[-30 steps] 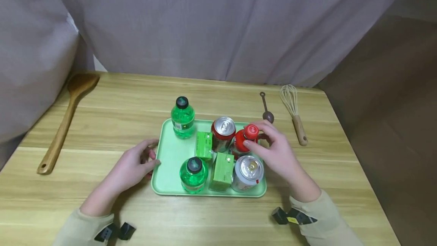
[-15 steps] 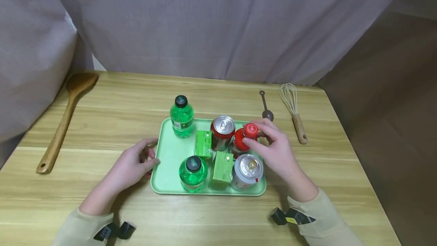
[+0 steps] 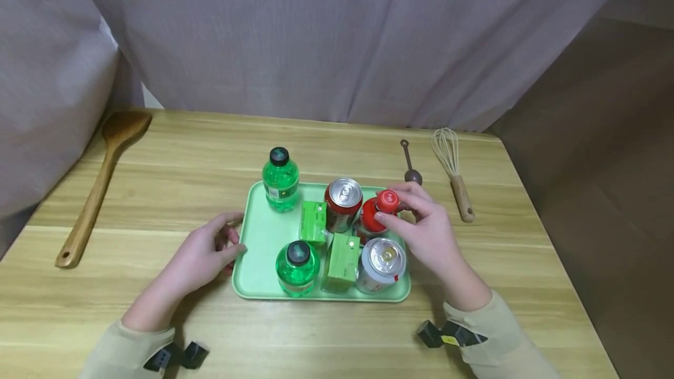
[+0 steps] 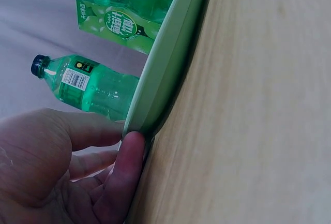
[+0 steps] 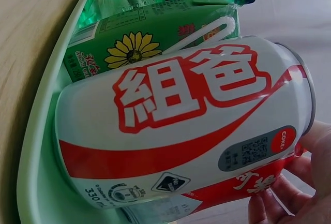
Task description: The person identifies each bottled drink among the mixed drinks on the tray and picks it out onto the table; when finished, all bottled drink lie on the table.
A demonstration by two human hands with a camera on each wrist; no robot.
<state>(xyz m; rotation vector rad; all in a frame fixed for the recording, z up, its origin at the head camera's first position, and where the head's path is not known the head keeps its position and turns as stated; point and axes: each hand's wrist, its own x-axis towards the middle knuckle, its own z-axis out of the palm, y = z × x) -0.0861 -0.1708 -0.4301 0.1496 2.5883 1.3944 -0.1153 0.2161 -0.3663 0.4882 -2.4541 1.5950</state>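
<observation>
In the head view a pale green tray (image 3: 263,233) lies on the table with drinks on it. My left hand (image 3: 202,259) pinches the tray's left rim between thumb and fingers, as the left wrist view shows. The right hand (image 3: 426,227) grips a red-capped cola bottle (image 3: 372,218) near its neck, at the tray's right side. In front of that bottle stands a white and red can (image 5: 176,115), with a red can (image 3: 343,206) to its left. Two green juice cartons (image 3: 342,265) and two green bottles (image 3: 281,183) fill the middle and left.
On the table's left lies a wooden spatula (image 3: 105,180). A small brown scoop (image 3: 412,171) and a whisk (image 3: 454,177) with a wooden handle lie behind the tray at the right. A grey curtain (image 3: 316,40) hangs along the table's back edge.
Both hands keep their places, and the drinks and tray look unmoved. The head view has shifted very slightly.
</observation>
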